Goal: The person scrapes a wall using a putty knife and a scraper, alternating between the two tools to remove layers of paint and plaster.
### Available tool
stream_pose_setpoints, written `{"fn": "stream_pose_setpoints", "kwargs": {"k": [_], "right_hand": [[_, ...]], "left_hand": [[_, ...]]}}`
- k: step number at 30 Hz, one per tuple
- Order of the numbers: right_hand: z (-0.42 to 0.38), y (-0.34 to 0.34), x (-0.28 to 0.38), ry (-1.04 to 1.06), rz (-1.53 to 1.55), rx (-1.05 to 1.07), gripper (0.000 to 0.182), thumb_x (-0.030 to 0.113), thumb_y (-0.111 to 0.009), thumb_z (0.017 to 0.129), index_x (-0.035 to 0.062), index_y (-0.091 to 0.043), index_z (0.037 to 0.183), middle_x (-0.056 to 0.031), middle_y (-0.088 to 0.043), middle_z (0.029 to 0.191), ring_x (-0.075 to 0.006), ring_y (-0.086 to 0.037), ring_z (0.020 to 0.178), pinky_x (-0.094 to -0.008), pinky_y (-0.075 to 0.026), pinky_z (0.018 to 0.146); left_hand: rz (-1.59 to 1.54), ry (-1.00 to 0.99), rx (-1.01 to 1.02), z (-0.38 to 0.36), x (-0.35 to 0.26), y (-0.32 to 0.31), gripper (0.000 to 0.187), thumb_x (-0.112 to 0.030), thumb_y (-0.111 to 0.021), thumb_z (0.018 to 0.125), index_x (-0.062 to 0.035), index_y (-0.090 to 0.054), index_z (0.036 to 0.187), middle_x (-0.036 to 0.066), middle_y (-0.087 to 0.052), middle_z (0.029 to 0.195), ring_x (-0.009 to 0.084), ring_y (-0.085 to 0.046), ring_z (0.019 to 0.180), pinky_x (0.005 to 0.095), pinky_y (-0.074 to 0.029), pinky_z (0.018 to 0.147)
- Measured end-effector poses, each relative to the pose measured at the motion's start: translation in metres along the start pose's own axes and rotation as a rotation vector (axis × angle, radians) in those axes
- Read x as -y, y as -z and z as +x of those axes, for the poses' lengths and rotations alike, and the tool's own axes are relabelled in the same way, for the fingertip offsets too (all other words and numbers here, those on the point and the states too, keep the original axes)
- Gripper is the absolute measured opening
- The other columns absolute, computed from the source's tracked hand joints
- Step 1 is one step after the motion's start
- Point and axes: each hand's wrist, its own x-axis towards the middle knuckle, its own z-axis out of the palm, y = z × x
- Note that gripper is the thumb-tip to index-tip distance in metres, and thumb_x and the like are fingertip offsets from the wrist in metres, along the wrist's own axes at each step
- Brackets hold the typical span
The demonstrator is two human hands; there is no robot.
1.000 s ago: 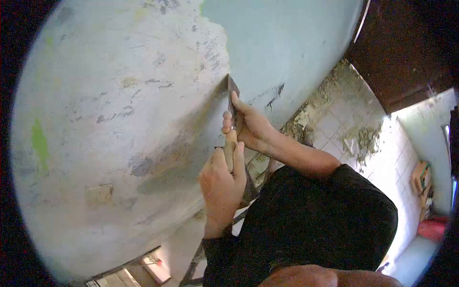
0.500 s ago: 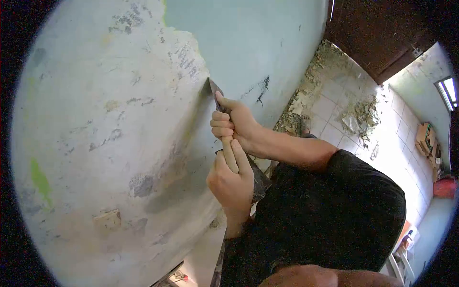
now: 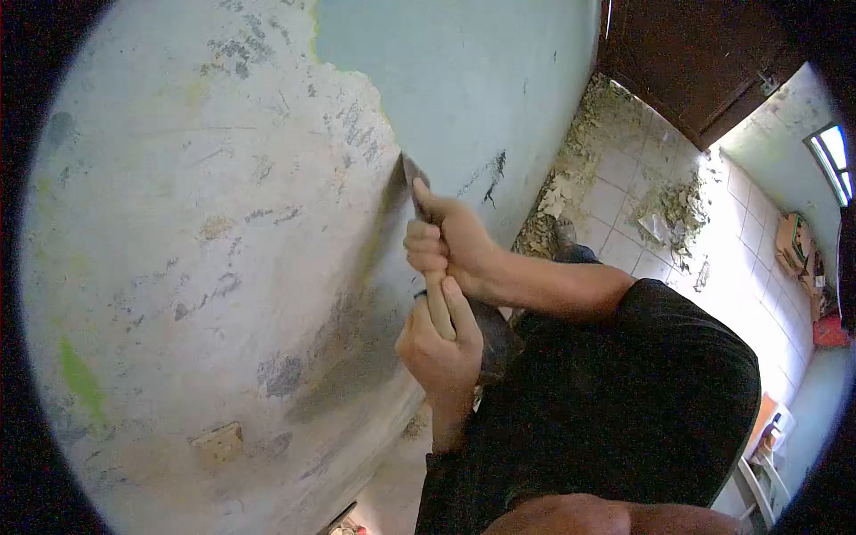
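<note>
My right hand (image 3: 450, 241) is closed round a scraper (image 3: 412, 171), its thumb stretched along the dark metal blade. The blade tip rests against the wall (image 3: 214, 294), at the ragged edge of the pale blue paint (image 3: 446, 89). Just below, my left hand (image 3: 441, 348) is closed round the rear end of the scraper's handle, close to the right hand. Most of the handle is hidden by the fingers. Left of the blade the wall is bare, whitish and stained with grey marks.
Paint flakes (image 3: 557, 192) lie along the wall's foot and in a heap (image 3: 682, 214) on the tiled floor. A brown door (image 3: 695, 62) stands at upper right. Cardboard boxes (image 3: 794, 245) and a red object (image 3: 831, 332) lie at far right. A socket plate (image 3: 218, 441) is low left.
The wall and hands appear shifted slightly right and down in view. The blade stays at the paint edge, and both hands keep their grip on the scraper.
</note>
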Motion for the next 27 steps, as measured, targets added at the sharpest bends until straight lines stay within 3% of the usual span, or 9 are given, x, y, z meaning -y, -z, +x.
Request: {"fn": "stream_pose_setpoints", "kwargs": {"k": [3,6,9,10,11,18,21,23,27], "right_hand": [[0.001,-0.006,0.006,0.054,0.027,-0.03,0.049,0.049,-0.048,0.101,0.0166,-0.034,0.068,0.0061,-0.025,0.054,-0.008,-0.021,0.043,-0.0238,-0.019,0.036],[0.002,0.0,0.013,-0.014,0.038,0.023,0.037,0.044,-0.049,0.102,0.0179,-0.037,0.078,0.0073,-0.025,0.054,-0.0067,-0.02,0.043,-0.0224,-0.019,0.036],[0.002,-0.005,0.013,0.113,0.014,-0.052,0.037,0.042,-0.05,0.102,0.017,-0.037,0.078,0.0072,-0.024,0.054,-0.0063,-0.019,0.042,-0.0221,-0.02,0.035],[0.006,-0.001,0.015,0.11,-0.006,-0.007,0.048,0.045,-0.05,0.102,0.0159,-0.033,0.067,0.0059,-0.024,0.053,-0.0073,-0.019,0.041,-0.0231,-0.019,0.034],[0.008,0.002,0.016,0.103,-0.016,-0.013,0.048,0.045,-0.05,0.102,0.0159,-0.033,0.067,0.0059,-0.024,0.053,-0.0073,-0.019,0.041,-0.0231,-0.019,0.034],[0.012,0.014,0.006,0.17,-0.139,0.018,0.052,0.049,-0.05,0.1,0.0154,-0.033,0.065,0.0054,-0.024,0.052,-0.008,-0.019,0.041,-0.0236,-0.02,0.034],[0.009,0.014,0.002,0.165,-0.106,-0.004,0.045,0.047,-0.049,0.102,0.0162,-0.036,0.072,0.006,-0.026,0.053,-0.0075,-0.02,0.041,-0.0229,-0.02,0.034],[0.014,0.025,0.004,0.149,-0.158,0.108,0.035,0.044,-0.049,0.102,0.0165,-0.031,0.092,0.0038,-0.033,0.059,-0.0073,-0.025,0.045,-0.0231,-0.023,0.037],[0.006,0.01,0.004,0.163,-0.146,0.005,0.037,0.045,-0.048,0.103,0.0187,-0.038,0.079,0.0065,-0.029,0.054,-0.0065,-0.021,0.042,-0.0221,-0.02,0.035]], "left_hand": [[0.003,-0.014,0.075,0.013,-0.002,-0.003,0.029,-0.021,-0.058,0.096,0.0043,-0.07,0.102,0.023,-0.062,0.07,0.0424,-0.061,0.061,0.0465,-0.046,0.056],[0.013,-0.107,-0.028,0.012,-0.001,-0.008,0.028,-0.021,-0.058,0.096,0.0043,-0.069,0.092,0.024,-0.062,0.07,0.0428,-0.06,0.061,0.0469,-0.045,0.056],[-0.034,-0.007,0.069,0.014,0.001,-0.009,0.031,-0.021,-0.059,0.096,0.0035,-0.065,0.079,0.025,-0.061,0.068,0.0437,-0.06,0.061,0.0477,-0.045,0.056],[-0.059,-0.012,0.055,0.012,0.002,-0.011,0.033,-0.022,-0.059,0.096,0.0032,-0.063,0.075,0.026,-0.06,0.067,0.0442,-0.059,0.061,0.0482,-0.045,0.056],[-0.089,-0.019,0.036,0.011,0.003,-0.015,0.035,-0.023,-0.06,0.095,0.0029,-0.06,0.071,0.026,-0.06,0.066,0.0446,-0.059,0.061,0.0487,-0.044,0.056],[-0.101,-0.099,-0.044,0.002,0.024,-0.028,0.034,-0.024,-0.061,0.095,0.0,-0.057,0.07,0.021,-0.057,0.061,0.0391,-0.06,0.054,0.0459,-0.045,0.049],[-0.095,-0.035,-0.001,-0.004,0.017,-0.018,0.035,-0.024,-0.061,0.095,0.0005,-0.057,0.07,0.022,-0.058,0.062,0.0398,-0.06,0.055,0.0463,-0.045,0.05],[-0.07,-0.045,0.02,-0.003,0.02,-0.02,0.035,-0.024,-0.061,0.095,0.0006,-0.058,0.071,0.022,-0.058,0.063,0.0397,-0.06,0.056,0.0459,-0.045,0.05],[-0.074,-0.058,0.023,-0.002,0.021,-0.023,0.034,-0.024,-0.061,0.095,0.0004,-0.058,0.072,0.022,-0.058,0.063,0.0399,-0.06,0.056,0.0458,-0.045,0.05]]}}
